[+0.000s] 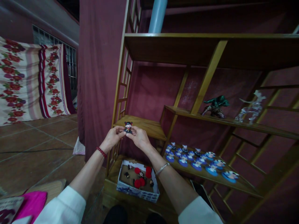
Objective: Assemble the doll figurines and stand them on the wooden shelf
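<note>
A small figurine (128,126) with black hair buns and a dark round base is held upright between my two hands. My left hand (115,135) pinches its base from the left, a red bead bracelet on the wrist. From the right, the fingers of my right hand (139,136) close on the same base; that wrist carries a silver bangle. Just behind the figurine lies a bare wooden shelf board (144,124). Below my hands stands an open cardboard box (137,195) holding several small dark figures and red round pieces (139,182).
Several blue-based figurines (196,164) stand in rows on the lower right shelf. Above them are a green-caped figure (216,105) and a clear figure (252,107). A blue cylinder (158,17) stands on the top shelf. A maroon curtain (98,77) hangs at left.
</note>
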`<state>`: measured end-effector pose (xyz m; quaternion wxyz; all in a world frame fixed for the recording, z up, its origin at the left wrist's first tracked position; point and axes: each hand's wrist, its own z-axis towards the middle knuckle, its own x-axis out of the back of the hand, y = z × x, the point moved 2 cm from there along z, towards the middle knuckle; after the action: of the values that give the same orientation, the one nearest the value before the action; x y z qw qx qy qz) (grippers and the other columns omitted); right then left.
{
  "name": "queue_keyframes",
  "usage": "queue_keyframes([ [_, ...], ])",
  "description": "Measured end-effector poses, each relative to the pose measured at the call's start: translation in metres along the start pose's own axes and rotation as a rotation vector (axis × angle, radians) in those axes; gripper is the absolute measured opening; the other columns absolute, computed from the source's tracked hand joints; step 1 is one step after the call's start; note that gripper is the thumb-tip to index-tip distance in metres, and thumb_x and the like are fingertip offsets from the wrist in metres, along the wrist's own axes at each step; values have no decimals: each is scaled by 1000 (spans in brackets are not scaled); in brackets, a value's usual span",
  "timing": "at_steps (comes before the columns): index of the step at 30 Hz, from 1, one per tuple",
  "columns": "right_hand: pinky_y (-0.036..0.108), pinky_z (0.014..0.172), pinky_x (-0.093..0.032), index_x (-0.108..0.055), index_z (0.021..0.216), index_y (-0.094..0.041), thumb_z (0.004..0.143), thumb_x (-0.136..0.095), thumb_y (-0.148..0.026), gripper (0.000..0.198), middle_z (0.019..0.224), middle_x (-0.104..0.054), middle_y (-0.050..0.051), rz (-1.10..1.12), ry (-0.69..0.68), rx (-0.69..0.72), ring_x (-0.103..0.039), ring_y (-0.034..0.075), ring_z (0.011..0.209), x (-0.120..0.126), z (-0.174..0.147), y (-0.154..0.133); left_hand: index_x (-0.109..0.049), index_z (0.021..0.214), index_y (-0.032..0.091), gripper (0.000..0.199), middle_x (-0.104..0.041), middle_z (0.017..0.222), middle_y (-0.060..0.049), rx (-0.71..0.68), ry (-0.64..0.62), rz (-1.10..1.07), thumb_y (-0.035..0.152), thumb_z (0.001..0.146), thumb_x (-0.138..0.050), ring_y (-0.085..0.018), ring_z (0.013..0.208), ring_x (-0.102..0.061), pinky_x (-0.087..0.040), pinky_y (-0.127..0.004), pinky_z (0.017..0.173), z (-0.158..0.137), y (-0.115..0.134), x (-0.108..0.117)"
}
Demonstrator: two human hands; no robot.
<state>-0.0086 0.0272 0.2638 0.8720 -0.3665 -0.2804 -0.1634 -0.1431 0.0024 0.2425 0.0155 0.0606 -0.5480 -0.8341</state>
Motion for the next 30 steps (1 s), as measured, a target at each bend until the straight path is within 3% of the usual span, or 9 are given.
queue_keyframes([
  [11, 25, 70, -47, -60, 97, -23, 66, -62, -29, 31, 88, -67, 1, -71, -11, -37, -62, 15, 79, 8, 9, -8, -55, 82, 11, 30, -60, 70, -2, -2, 10, -5, 26, 58, -66, -9, 59, -53, -41, -22, 53, 8, 7, 1],
  [21, 25, 69, -47, -59, 98, -20, 66, -61, -31, 34, 89, -67, 3, -88, -2, -44, -62, 15, 77, 10, 21, -4, -56, 81, 11, 29, -60, 71, -2, -19, 0, -32, 23, 56, -67, -10, 61, -53, -43, -23, 56, 18, 9, 0],
  [30, 24, 68, -47, -61, 95, -23, 63, -64, -30, 33, 85, -67, 1, -96, 6, -77, -62, 14, 74, 9, 35, 3, -56, 77, 12, 24, -57, 64, 0, -40, 18, 42, 19, 57, -65, -8, 53, -50, -41, -21, 49, 31, 10, -2],
])
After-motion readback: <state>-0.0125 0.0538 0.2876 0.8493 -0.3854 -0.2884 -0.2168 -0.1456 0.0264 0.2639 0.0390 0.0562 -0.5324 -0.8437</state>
